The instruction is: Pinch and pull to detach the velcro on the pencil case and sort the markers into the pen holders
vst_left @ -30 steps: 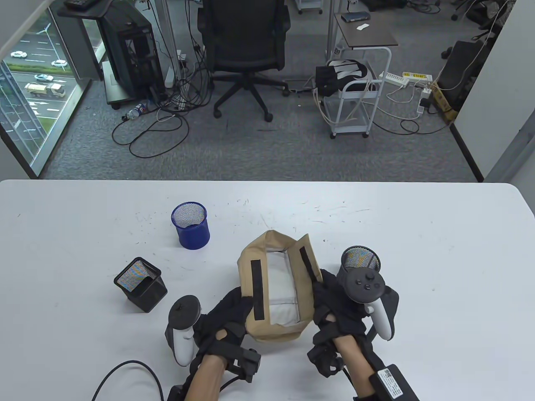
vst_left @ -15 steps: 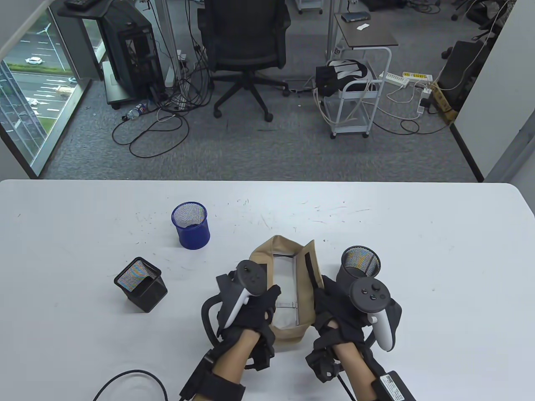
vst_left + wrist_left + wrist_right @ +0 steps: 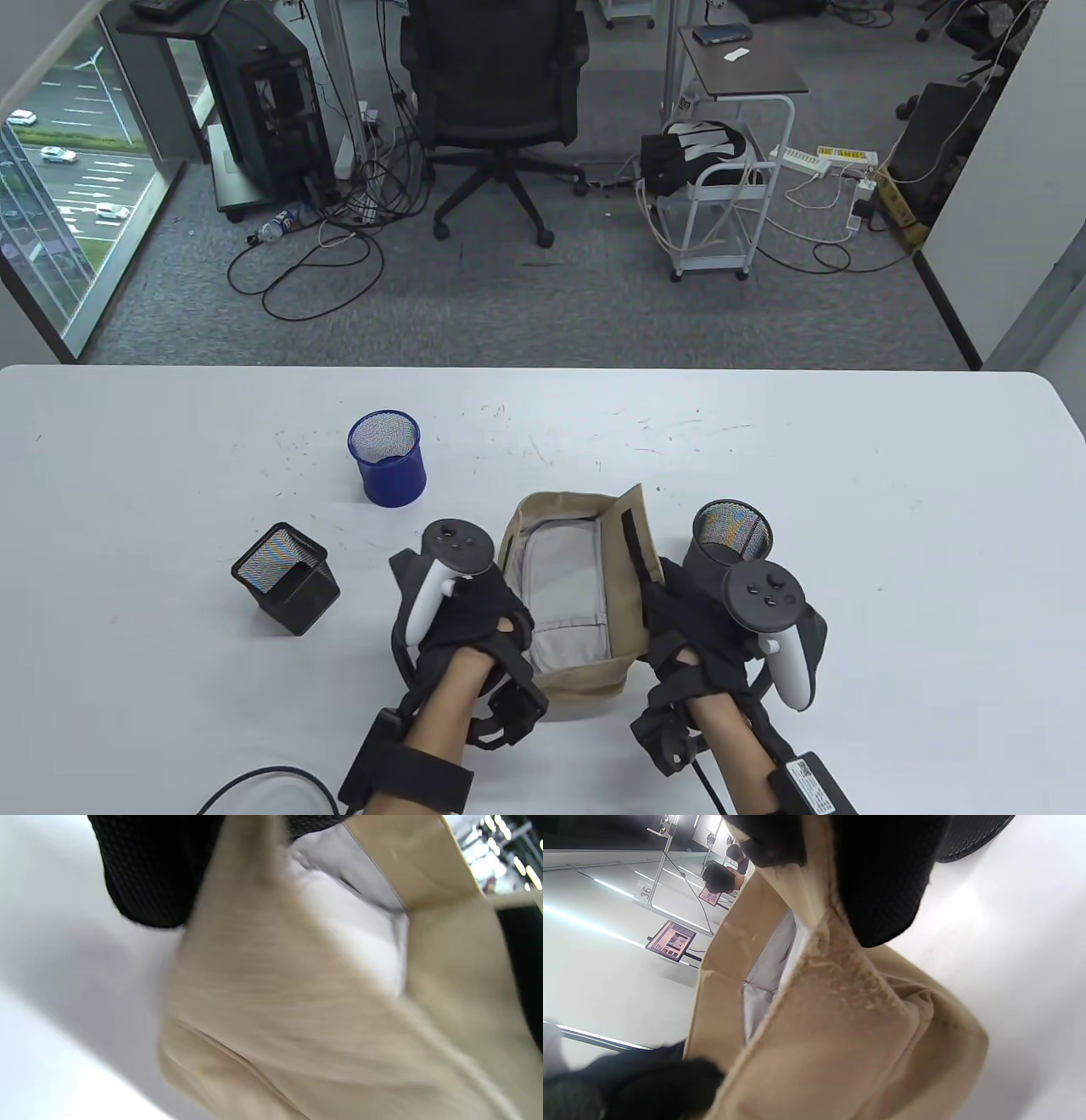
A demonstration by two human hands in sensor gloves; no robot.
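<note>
Tan fabric pencil case (image 3: 567,607) with a pale grey lining sits open on the white table (image 3: 891,526), near its front edge and between both gloved hands. Its mouth is spread wide, and a black velcro strip (image 3: 632,543) runs along the inside of the right flap, which stands up. No markers can be made out inside; only the grey lining shows.

At the case's left wall, the left hand (image 3: 475,611) grips the fabric edge, its fingers curled over the rim; the left wrist view is blurred, yet it shows tan cloth close under a black glove. On the other side, the right hand (image 3: 691,615) holds the right flap, and the right wrist view shows black fingers (image 3: 882,878) pinching tan fabric on both sides.

Three mesh pen holders stand on the table: a round dark grey one (image 3: 731,535) just beside the right hand, a round blue one (image 3: 386,458) farther back on the left, and a square black one (image 3: 284,577) tilted, well to the left of the case.
</note>
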